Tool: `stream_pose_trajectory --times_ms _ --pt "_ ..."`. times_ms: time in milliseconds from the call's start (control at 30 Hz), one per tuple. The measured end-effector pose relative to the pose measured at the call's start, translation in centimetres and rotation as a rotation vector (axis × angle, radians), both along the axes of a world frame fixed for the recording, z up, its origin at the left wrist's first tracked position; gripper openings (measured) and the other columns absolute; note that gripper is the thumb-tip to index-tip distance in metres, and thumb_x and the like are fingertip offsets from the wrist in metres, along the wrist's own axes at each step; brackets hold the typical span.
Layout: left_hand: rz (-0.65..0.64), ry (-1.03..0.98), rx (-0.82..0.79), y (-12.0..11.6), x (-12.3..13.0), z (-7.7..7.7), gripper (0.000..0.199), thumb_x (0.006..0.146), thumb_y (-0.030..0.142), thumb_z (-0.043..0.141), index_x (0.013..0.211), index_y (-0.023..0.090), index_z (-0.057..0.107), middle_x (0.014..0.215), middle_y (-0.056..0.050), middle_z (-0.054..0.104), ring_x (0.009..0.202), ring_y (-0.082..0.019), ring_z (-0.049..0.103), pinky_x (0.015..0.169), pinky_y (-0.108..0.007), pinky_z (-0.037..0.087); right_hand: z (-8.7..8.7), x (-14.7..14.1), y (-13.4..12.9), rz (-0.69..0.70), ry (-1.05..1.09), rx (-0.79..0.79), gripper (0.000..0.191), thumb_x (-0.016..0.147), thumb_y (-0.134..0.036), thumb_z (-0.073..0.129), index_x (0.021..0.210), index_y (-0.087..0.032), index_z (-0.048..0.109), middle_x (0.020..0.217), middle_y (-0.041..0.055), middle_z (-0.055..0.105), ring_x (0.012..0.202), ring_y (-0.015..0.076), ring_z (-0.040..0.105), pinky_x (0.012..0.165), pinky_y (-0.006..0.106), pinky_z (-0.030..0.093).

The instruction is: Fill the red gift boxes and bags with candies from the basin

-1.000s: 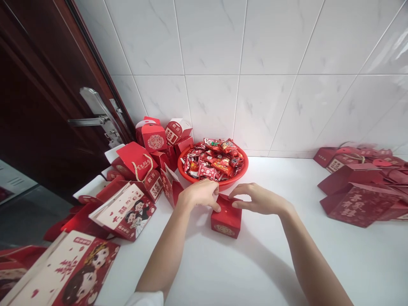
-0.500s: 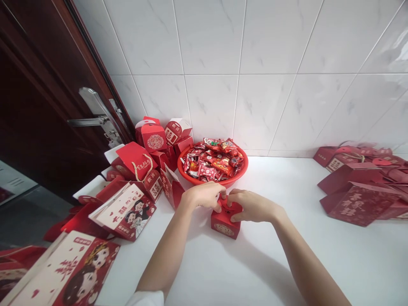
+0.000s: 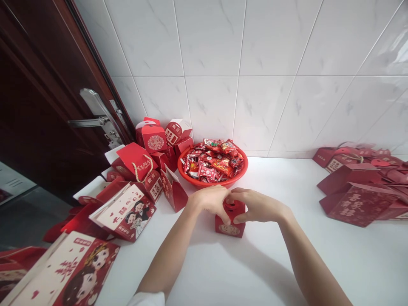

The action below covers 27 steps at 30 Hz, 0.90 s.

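1. Head view: I have the left hand point(image 3: 214, 203) clamped on the left side of the box point(image 3: 230, 229), its thumb at the top's front edge; its other fingertips are hidden from me.
2. I see the right hand point(image 3: 260, 207) clamped on the opposite side, thumb forward and fingers bent over the top. Between them, the hands nearly meet.
3. The box sits upright on the desk point(image 3: 204, 272), pale print on its near face, well forward of the desk's back edge.
4. Just behind the hands stands the bowl point(image 3: 204, 184), near that back edge, heaped with wrapped sweets point(image 3: 213, 163).
5. Left of the bowl I see the carton point(image 3: 177, 194) standing. Printed bags point(image 3: 123, 216) crowd the desk's left edge, and small boxes point(image 3: 155, 138) fill its back left corner.
6. Toward the desk's right side I make out a red pile point(image 3: 357, 204).
7. Tiled wall point(image 3: 270, 42) rises behind the back edge; the dark door point(image 3: 35, 106) stands beyond the left.
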<state>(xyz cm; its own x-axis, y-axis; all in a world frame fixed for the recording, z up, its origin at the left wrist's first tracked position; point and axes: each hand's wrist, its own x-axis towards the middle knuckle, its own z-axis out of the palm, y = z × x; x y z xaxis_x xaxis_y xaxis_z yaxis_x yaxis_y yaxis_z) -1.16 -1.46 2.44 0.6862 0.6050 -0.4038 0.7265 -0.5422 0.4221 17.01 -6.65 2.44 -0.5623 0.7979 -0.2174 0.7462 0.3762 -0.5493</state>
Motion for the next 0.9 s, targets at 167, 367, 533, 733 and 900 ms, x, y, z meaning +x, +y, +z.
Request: stream_pose_trajectory --times_ms 167,367,533,733,900 --pt "-0.002 -0.064 0.027 -0.1 0.1 0.2 0.042 0.058 0.047 0.083 0.076 0.022 0.055 0.078 0.002 0.064 0.073 -0.02 0.061 0.055 -0.029 0.036 0.3 1.1 0.1 -0.037 0.024 -0.003 0.037 0.079 -0.026 0.074 0.115 -0.022 0.065 0.119 0.0076 0.064 0.105 0.0257 0.061 0.08 0.033 0.05" --pt "0.058 -0.119 0.121 -0.4 0.2 0.9 0.049 0.06 0.057 0.08 0.089 0.024 0.059 0.096 -0.001 0.068 0.091 -0.025 0.063 0.063 -0.03 0.039 0.5 2.0 0.1 -0.076 0.043 0.023 0.047 0.078 -0.026 0.075 0.123 -0.025 0.061 0.12 0.0068 0.064 0.109 0.0263 0.06 0.085 0.034 0.051" --pt "0.062 -0.079 0.183 -0.5 0.8 0.4 0.048 0.062 0.058 0.079 0.088 0.024 0.057 0.09 -0.002 0.068 0.086 -0.026 0.064 0.061 -0.031 0.037 -0.2 2.1 0.5 -0.128 0.014 -0.013 0.045 0.077 -0.028 0.077 0.119 -0.024 0.061 0.123 0.0078 0.061 0.104 0.0247 0.061 0.075 0.031 0.052" --pt "0.052 -0.029 0.139 -0.4 1.3 -0.7 0.046 0.06 0.057 0.078 0.075 0.023 0.051 0.077 0.0 0.062 0.074 -0.023 0.061 0.056 -0.031 0.032 -0.4 1.5 0.6 -0.128 -0.042 -0.035 0.034 0.076 -0.024 0.075 0.108 -0.021 0.063 0.12 0.0084 0.059 0.1 0.0228 0.061 0.058 0.024 0.047" --pt "0.055 0.032 0.117 -0.6 1.6 -1.1 0.049 0.063 0.061 0.074 0.069 0.023 0.044 0.074 -0.001 0.056 0.075 -0.024 0.059 0.057 -0.032 0.032 -0.3 1.0 0.6 -0.106 -0.06 -0.037 0.034 0.075 -0.019 0.072 0.107 -0.02 0.061 0.118 0.0087 0.058 0.101 0.0236 0.06 0.059 0.025 0.049"
